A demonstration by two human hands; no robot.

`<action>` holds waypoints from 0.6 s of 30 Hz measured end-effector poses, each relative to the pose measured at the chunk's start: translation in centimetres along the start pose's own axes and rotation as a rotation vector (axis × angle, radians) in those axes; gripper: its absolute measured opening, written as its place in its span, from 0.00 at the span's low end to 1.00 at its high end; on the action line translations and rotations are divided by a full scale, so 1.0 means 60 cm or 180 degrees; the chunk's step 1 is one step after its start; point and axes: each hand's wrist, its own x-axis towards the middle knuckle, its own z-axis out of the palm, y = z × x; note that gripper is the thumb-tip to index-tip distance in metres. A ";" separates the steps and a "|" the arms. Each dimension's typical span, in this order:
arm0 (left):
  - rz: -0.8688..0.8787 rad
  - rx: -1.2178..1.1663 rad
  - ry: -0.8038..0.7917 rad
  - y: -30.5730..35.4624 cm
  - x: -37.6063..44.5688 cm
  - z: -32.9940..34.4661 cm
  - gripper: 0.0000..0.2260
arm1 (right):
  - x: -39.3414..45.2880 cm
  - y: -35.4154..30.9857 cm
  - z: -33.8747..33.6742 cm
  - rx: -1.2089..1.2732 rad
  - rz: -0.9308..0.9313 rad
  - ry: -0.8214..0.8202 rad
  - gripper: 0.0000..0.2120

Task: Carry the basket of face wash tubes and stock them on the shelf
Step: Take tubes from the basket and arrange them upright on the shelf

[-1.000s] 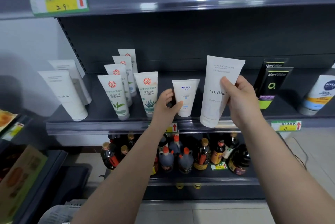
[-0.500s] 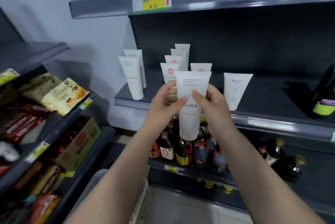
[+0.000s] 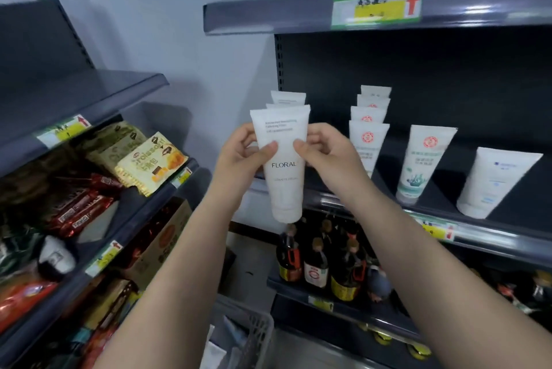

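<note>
Leftward now, FLORAL tube between both hands' fingers.

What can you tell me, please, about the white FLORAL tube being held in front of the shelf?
The FLORAL tube is white, soft-looking plastic, with a flat crimped end on top and its cap end pointing down. It bears small grey text near the top and the word FLORAL mid-body. It stands upright in the air, not resting on the shelf. The left hand and right hand pinch its sides, thumbs on the front. Two similar tubes stand behind it.
</note>
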 end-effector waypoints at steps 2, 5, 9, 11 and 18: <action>0.0060 -0.0001 0.0056 -0.001 0.035 -0.043 0.09 | 0.037 0.001 0.020 -0.0203 -0.0081 0.0207 0.07; 0.0102 0.0089 0.0154 -0.006 0.090 -0.099 0.09 | 0.090 0.004 0.032 -0.1495 -0.0521 0.0531 0.12; 0.0196 0.0188 0.0181 -0.024 0.172 -0.154 0.08 | 0.152 -0.004 0.037 -0.2733 -0.0806 0.0672 0.17; 0.0167 0.0170 0.0215 -0.037 0.213 -0.170 0.09 | 0.174 -0.005 0.044 -0.3147 -0.0691 0.0543 0.19; 0.0038 0.0288 -0.0093 -0.099 0.330 -0.174 0.10 | 0.226 0.002 0.058 -0.3855 -0.0373 0.0345 0.22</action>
